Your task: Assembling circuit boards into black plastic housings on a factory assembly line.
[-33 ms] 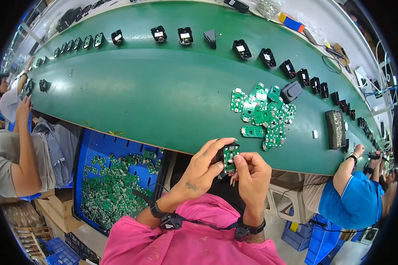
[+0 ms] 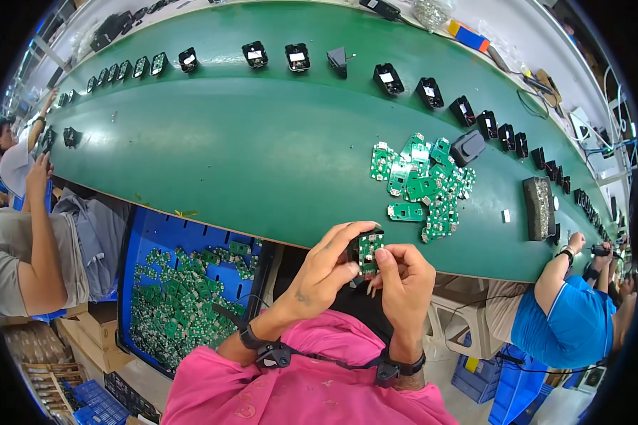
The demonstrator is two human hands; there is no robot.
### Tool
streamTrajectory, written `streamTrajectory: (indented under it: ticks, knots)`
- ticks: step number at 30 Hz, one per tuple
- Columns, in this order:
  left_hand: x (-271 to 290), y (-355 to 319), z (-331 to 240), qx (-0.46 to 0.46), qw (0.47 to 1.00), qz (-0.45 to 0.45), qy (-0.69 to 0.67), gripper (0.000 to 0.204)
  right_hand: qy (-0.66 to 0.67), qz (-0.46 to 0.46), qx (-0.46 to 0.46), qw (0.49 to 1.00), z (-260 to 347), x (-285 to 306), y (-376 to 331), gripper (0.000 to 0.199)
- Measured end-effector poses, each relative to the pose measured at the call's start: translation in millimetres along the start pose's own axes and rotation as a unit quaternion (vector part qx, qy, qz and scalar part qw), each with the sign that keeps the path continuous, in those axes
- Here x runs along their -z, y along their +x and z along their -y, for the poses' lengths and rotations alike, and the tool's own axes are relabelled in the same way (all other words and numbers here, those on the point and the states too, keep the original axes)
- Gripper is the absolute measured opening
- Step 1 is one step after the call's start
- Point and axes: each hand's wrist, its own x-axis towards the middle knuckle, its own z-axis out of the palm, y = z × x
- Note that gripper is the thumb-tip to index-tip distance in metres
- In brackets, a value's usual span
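Observation:
Just off the near edge of the table, my left hand (image 2: 324,268) is closed round a small black plastic housing (image 2: 352,248), most of it hidden by the fingers. A green circuit board (image 2: 368,253) lies in or against the housing's open side, its component face turned up. My right hand (image 2: 406,275) pinches the board's right edge, thumb on top and fingers curled beneath. Whether the board is fully seated I cannot tell. On the table ahead and to the right is a loose pile of green circuit boards (image 2: 422,177), with a closed black housing (image 2: 468,147) beside it.
Black housings (image 2: 388,78) stand in a curved row along the far side of the green table (image 2: 248,142). At lower left a blue bin (image 2: 138,230) holds many boards. A dark block (image 2: 538,207) lies at right. Co-workers sit at both sides.

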Motion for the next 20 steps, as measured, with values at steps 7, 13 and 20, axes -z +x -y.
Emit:
streamTrajectory:
  ticks: [7,13,20]
  knots:
    - [-9.2,4.5,19.2,-0.013,0.994,-0.084,0.065,0.041,-0.068,-0.009,0.017,0.998,-10.7,-1.1,10.1,0.014]
    - [-14.1,7.8,12.2,0.057,0.993,-0.072,0.08,0.043,-0.039,0.017,0.032,0.999,-23.7,5.6,18.0,0.017]
    - [-20.3,17.3,9.0,0.049,0.995,-0.059,0.07,0.046,-0.09,0.026,0.052,0.994,-24.7,13.7,22.2,0.02]
